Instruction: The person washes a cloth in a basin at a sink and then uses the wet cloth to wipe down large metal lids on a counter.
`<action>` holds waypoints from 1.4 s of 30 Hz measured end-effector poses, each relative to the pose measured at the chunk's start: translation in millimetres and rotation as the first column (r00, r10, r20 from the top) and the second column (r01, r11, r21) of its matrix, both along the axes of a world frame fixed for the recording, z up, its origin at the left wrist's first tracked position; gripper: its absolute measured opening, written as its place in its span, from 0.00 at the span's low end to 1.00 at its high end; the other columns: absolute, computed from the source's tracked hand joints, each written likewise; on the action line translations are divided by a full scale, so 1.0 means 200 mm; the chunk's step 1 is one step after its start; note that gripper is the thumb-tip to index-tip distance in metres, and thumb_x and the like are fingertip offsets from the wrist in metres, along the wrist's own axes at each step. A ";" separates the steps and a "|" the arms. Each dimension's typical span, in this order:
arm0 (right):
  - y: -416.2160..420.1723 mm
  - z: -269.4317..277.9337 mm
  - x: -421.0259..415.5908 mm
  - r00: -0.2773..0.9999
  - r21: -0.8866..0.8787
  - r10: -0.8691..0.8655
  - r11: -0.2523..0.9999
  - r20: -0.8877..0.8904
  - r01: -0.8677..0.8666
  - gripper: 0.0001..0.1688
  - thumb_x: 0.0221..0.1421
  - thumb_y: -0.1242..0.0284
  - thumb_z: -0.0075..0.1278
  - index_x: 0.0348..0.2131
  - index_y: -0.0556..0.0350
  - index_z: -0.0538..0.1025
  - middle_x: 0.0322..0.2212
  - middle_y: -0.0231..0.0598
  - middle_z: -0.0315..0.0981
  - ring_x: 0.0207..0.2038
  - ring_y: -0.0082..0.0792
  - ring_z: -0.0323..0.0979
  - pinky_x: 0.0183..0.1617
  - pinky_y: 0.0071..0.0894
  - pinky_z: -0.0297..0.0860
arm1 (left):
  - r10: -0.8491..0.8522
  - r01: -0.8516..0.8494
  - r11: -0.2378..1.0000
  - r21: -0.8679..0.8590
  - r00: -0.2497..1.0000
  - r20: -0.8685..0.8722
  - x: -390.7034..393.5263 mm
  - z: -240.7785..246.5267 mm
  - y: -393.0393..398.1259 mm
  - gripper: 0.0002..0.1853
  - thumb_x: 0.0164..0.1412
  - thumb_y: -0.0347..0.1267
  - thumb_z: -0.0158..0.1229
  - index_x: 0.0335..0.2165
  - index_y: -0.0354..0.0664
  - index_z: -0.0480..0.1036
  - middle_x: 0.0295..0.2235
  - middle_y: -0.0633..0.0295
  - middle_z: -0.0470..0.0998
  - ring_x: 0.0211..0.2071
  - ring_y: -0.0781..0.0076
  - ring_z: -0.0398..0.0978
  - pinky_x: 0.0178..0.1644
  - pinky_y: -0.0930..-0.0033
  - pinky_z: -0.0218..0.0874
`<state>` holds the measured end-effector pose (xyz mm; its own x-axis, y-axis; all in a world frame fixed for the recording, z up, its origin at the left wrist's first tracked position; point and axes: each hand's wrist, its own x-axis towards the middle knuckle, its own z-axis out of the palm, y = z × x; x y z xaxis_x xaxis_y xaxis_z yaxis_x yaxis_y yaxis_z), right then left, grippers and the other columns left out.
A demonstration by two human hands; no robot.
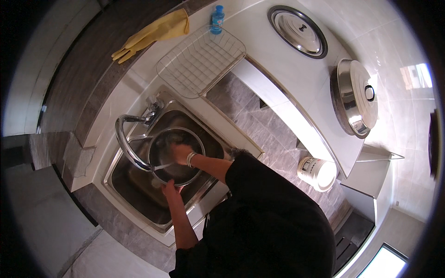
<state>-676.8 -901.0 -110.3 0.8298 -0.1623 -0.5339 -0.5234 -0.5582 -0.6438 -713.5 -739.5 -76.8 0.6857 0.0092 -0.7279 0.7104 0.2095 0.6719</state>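
Note:
A round dark pan with a metal rim [201, 142] sits over the double stainless steel sink [139, 212]. At its near lower rim my left hand [171, 188] grips the edge, fingers partly hidden. Inside the pan is my right hand [180, 153], blurred, with light bracelets at its wrist; whether it holds anything cannot be told. The curved chrome faucet [127, 149] reaches over the pan, and water runs from its spout towards the pan.
Beyond the sink are a wire dish rack [203, 62], a blue bottle [217, 21] and yellow rubber gloves [153, 33]. A glass-and-metal lid [297, 31] and a lidded steel pan [356, 97] are on the right counter. A white bucket [317, 173] stands below.

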 end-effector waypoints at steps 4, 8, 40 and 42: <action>0.03 -0.03 -0.02 0.776 -0.097 0.623 0.782 0.099 -0.615 0.19 0.44 0.64 0.42 0.37 0.52 0.66 0.29 0.45 0.70 0.33 0.49 0.68 0.36 0.40 0.66 | 0.001 -0.003 0.995 -0.098 1.000 -0.021 0.01 -0.05 0.02 0.33 0.37 0.23 0.48 0.48 0.45 0.54 0.42 0.54 0.62 0.37 0.54 0.68 0.30 0.55 0.69; 0.04 -0.14 -0.02 0.982 -0.092 0.006 0.996 0.188 0.011 0.20 0.42 0.62 0.44 0.37 0.46 0.69 0.31 0.44 0.70 0.35 0.48 0.68 0.38 0.42 0.64 | 0.048 -0.051 0.997 -0.051 0.997 -0.055 0.00 -0.08 0.03 0.32 0.37 0.23 0.48 0.47 0.47 0.55 0.42 0.55 0.63 0.36 0.55 0.68 0.29 0.56 0.69; -0.02 -0.07 0.08 0.920 -0.143 0.382 0.918 0.084 -0.369 0.19 0.32 0.69 0.51 0.31 0.56 0.74 0.26 0.45 0.72 0.33 0.47 0.69 0.35 0.41 0.67 | 0.058 -0.051 0.995 0.089 0.995 -0.084 0.06 -0.20 0.10 0.28 0.41 0.25 0.49 0.46 0.38 0.56 0.42 0.50 0.63 0.39 0.55 0.65 0.37 0.53 0.64; 0.04 -0.09 0.06 0.962 -0.077 0.269 0.961 0.038 -0.266 0.21 0.32 0.69 0.51 0.33 0.56 0.73 0.26 0.45 0.72 0.33 0.47 0.69 0.35 0.40 0.67 | 0.048 -0.046 0.998 0.046 0.998 -0.050 0.05 -0.14 0.08 0.26 0.42 0.25 0.49 0.44 0.36 0.58 0.43 0.49 0.62 0.41 0.54 0.64 0.42 0.52 0.62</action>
<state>-664.3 -893.5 -129.1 0.8724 0.0332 -0.4876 -0.3184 -0.7184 -0.6185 -703.1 -724.1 -105.5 0.6457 0.0743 -0.7599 0.7340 0.2136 0.6446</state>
